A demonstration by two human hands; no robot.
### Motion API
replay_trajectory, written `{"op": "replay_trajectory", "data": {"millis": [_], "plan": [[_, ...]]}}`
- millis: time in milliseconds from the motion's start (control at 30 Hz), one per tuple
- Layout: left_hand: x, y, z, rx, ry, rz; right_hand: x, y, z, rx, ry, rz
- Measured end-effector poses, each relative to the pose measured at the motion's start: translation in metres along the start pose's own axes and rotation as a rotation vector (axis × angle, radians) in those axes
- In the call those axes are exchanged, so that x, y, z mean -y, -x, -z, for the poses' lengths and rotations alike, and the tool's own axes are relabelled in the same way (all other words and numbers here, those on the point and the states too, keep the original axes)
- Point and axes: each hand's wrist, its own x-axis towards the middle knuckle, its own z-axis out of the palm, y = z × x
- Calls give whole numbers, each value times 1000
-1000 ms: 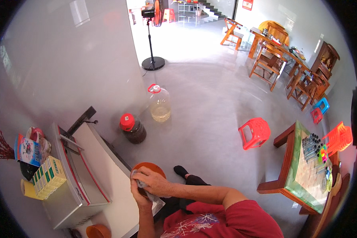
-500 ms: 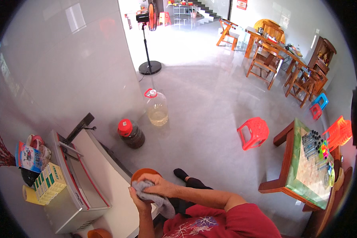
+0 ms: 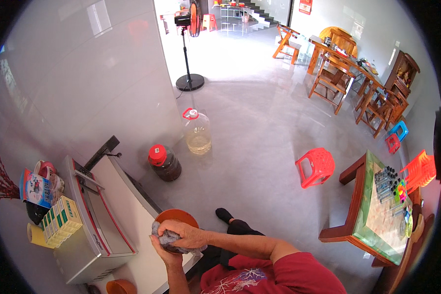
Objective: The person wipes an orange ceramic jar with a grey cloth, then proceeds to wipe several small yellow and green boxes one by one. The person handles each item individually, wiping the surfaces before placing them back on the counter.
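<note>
Gathered up since the earlier frame, the grey cloth [image 3: 166,238] trails less. Beside the white tabletop [image 3: 138,211], your left hand [image 3: 163,252] grips the orange bowl [image 3: 181,215] from its near left — seemingly to steady it — while your right hand [image 3: 190,234] clutches the cloth against its near side, likely for firm contact.

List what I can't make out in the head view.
In the head view:
Orange bowl: inside partly covered by the right hand and gray cloth.
Left hand: most fingers hidden behind the bowl and cloth.
Second orange bowl: cut off by the lower edge.
Far wooden table: items too small to identify.
</note>
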Motion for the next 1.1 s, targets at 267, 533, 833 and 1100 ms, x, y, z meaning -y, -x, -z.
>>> {"op": "replay_trajectory", "data": {"millis": [267, 533, 833, 1100], "plan": [[-6, 8, 9, -60, -118, 44, 27, 17, 35, 703, 149, -179], [-10, 11, -11, -30, -91, 42, -2, 11, -3, -21, 598, -169], [-9, 13, 12, -181, -158, 74, -12, 32, -28, 173, 182, -72], [-15, 13, 27, -123, -87, 122, 2, 25, 0, 656, -180, -86]]}}
